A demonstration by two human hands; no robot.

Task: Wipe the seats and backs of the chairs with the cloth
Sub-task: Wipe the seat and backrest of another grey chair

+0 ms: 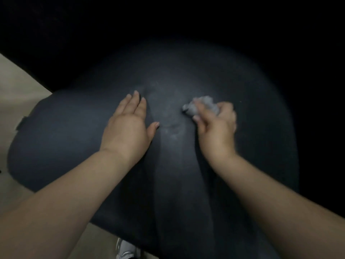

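Two hands on one dark chair (74, 131) | step: wiping its padded top, likely the seat | right hand (217, 126) grip bunched round grey cloth (203, 105), pressed mid-chair | left hand (128, 126) flat, fingers straight, bracing beside | next: sweep cloth outward across dusty smears | containers: none seen

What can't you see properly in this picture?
- Head view: far part of the dark padded chair fades into darkness.
- Crumpled grey cloth: blurred, partly hidden in the right hand.
- White shoe: cut off by the bottom edge.
- Left hand hides the chair beneath it.
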